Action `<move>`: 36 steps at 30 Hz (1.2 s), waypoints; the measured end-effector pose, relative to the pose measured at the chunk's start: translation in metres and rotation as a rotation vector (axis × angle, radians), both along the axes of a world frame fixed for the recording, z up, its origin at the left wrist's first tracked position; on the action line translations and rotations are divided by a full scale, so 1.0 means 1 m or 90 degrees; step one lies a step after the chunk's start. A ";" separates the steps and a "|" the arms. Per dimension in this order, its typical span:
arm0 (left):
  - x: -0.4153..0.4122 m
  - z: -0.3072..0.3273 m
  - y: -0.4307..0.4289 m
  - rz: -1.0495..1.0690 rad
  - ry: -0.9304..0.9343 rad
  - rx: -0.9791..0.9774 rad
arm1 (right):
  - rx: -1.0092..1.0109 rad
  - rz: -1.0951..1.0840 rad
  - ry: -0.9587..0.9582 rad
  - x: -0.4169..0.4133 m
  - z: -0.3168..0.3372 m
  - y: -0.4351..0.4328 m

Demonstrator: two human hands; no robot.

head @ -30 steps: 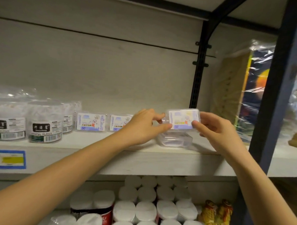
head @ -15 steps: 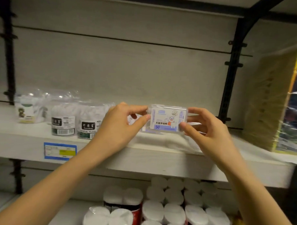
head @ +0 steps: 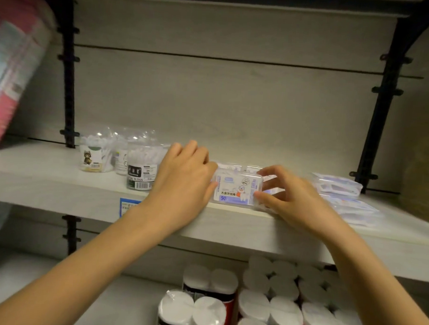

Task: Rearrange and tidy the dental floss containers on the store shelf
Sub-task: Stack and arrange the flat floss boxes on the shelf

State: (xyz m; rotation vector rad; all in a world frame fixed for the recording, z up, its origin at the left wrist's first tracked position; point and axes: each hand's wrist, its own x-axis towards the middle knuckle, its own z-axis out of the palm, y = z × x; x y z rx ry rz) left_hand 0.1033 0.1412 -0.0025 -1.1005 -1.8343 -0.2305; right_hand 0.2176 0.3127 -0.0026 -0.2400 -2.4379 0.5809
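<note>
View: head camera, looking forward and slightly down at the shelf.
Task item: clear rectangular floss box (head: 236, 190), at the front of the white shelf (head: 230, 228), between the two hands.
Long axis: runs left to right, parallel to the shelf's front edge.
Facing: printed face toward the viewer, text upright, "50" at the lower left corner; the box stands on its long edge.
Contact with shelf: lower edge sits at the board's surface; whether it bears weight there cannot be told.
Left hand (head: 183, 183): thumb against the box's left end, fingers curled over behind it; grips that end.
Right hand (head: 293, 197): thumb and forefinger pinch the box's right end, other fingers loosely bent.
Hidden: the left end of the box is covered by the left thumb; the right end is partly covered by fingertips.
Behind the box: tops of similar boxes (head: 233, 166), mostly blocked from sight.
Left of hands: round floss jars (head: 142, 170), the nearest partly behind the left hand; its label reads "FLOSS".
Right: flat clear packets (head: 337, 186), print too blurred to read.
Shelf edge: blue price label (head: 128, 206), half covered by the left wrist.
Below: wrapped paper rolls (head: 276, 302), cut off at the frame's bottom.
</note>
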 end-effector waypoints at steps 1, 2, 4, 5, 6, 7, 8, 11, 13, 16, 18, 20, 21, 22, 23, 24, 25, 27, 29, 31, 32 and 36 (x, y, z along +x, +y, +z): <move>0.000 0.003 0.000 -0.001 0.027 -0.007 | 0.018 -0.005 0.002 0.000 0.002 0.000; 0.000 0.006 0.000 -0.008 0.050 -0.016 | 0.039 -0.011 0.010 0.000 0.003 0.001; -0.001 0.013 0.001 -0.024 0.075 -0.046 | 0.072 -0.025 0.034 -0.002 0.006 0.000; -0.002 0.015 0.002 -0.018 0.088 -0.067 | 0.086 -0.036 0.044 -0.004 0.007 -0.001; -0.003 0.017 0.004 0.002 0.104 -0.090 | 0.102 -0.048 0.050 -0.008 0.007 -0.002; -0.003 0.019 0.006 0.035 0.115 -0.116 | 0.116 -0.058 0.051 -0.012 0.008 -0.002; -0.003 0.022 0.009 0.073 0.129 -0.141 | 0.129 -0.065 0.049 -0.017 0.009 -0.002; -0.002 0.030 0.016 0.157 0.181 -0.179 | 0.161 -0.078 0.032 -0.034 0.014 -0.002; -0.005 0.032 0.022 0.164 0.178 -0.183 | 0.183 -0.095 0.019 -0.043 0.017 0.000; -0.013 0.034 0.033 0.165 0.114 -0.218 | 0.186 -0.106 0.017 -0.052 0.018 0.002; -0.012 0.037 0.034 0.179 0.107 -0.222 | 0.191 -0.109 0.020 -0.054 0.016 0.002; -0.010 0.037 0.036 0.175 0.086 -0.205 | 0.212 -0.113 0.022 -0.052 0.015 0.001; -0.009 0.035 0.038 0.160 0.078 -0.185 | 0.210 -0.112 0.041 -0.047 0.015 0.002; -0.007 0.033 0.040 0.133 0.079 -0.150 | 0.193 -0.109 0.080 -0.039 0.016 0.002; -0.004 0.031 0.043 0.090 0.079 -0.102 | 0.167 -0.107 0.135 -0.028 0.018 0.004; 0.001 0.029 0.048 0.029 0.066 -0.047 | 0.138 -0.107 0.192 -0.014 0.022 0.008; 0.006 0.028 0.053 -0.042 0.026 -0.002 | 0.114 -0.114 0.235 0.002 0.025 0.014; 0.021 0.025 0.065 -0.191 -0.125 0.041 | 0.084 -0.159 0.256 0.036 0.030 0.031; 0.033 0.022 0.080 -0.274 -0.282 0.031 | 0.059 -0.220 0.215 0.065 0.031 0.052; 0.041 0.020 0.097 -0.296 -0.374 -0.010 | 0.042 -0.286 0.138 0.085 0.028 0.073; 0.044 0.018 0.104 -0.301 -0.409 -0.034 | 0.038 -0.315 0.094 0.091 0.025 0.083; 0.046 0.016 0.130 -0.296 -0.527 -0.128 | 0.018 -0.379 -0.025 0.103 0.012 0.105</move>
